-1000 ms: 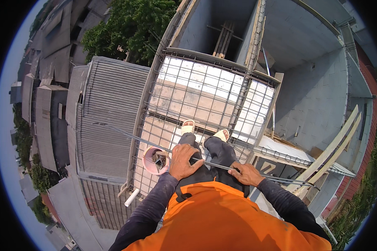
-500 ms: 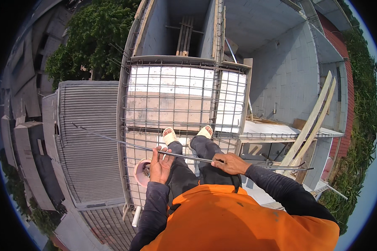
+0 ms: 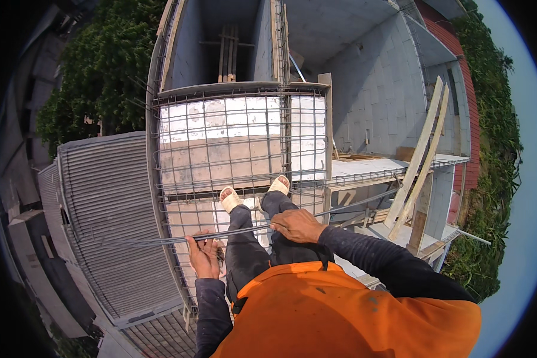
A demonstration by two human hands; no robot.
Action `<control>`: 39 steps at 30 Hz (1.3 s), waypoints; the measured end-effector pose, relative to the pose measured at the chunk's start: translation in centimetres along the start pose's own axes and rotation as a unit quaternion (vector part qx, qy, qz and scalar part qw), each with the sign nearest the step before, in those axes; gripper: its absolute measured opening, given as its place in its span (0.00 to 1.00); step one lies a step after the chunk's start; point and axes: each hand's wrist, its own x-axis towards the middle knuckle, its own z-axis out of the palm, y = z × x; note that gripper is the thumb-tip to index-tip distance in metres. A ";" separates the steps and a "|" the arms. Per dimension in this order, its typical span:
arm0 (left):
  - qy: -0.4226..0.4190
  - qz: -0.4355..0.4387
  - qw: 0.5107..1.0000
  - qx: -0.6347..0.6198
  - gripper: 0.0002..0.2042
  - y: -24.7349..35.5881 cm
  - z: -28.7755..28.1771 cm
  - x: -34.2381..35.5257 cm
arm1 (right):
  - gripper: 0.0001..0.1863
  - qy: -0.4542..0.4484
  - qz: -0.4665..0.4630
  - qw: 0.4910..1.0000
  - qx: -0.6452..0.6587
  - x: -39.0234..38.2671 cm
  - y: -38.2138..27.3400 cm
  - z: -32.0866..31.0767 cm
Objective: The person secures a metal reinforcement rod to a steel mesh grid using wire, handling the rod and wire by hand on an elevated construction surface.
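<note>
Long thin grey steel reinforcing bar (image 3: 244,231) held level across the knees, running from far left to right | left hand (image 3: 204,256) curled shut around bar, palm up | right hand (image 3: 297,225) closed over bar from above | below: grey steel rebar mesh (image 3: 238,143) underfoot.

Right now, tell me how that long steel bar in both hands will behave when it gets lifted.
The steel bar is very long and thin, so it will probably flex and whip at its free ends. It looks round, so it may roll once laid on the rebar mesh. The left hand and right hand grip close together near its middle, so its ends may swing.
</note>
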 end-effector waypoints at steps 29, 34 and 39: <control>0.070 0.164 0.980 -0.086 0.19 -7.9 -0.2 28.3 | 0.19 0.262 0.023 0.936 -0.235 38.0 34.0 -3.7; 0.042 0.212 0.972 -0.094 0.18 -10.4 0.9 32.5 | 0.16 0.289 0.002 0.931 -0.223 44.2 43.4 -0.3; 0.036 0.311 0.948 -0.049 0.17 -12.3 -0.2 35.1 | 0.15 0.312 -0.009 0.923 -0.226 48.0 50.0 0.7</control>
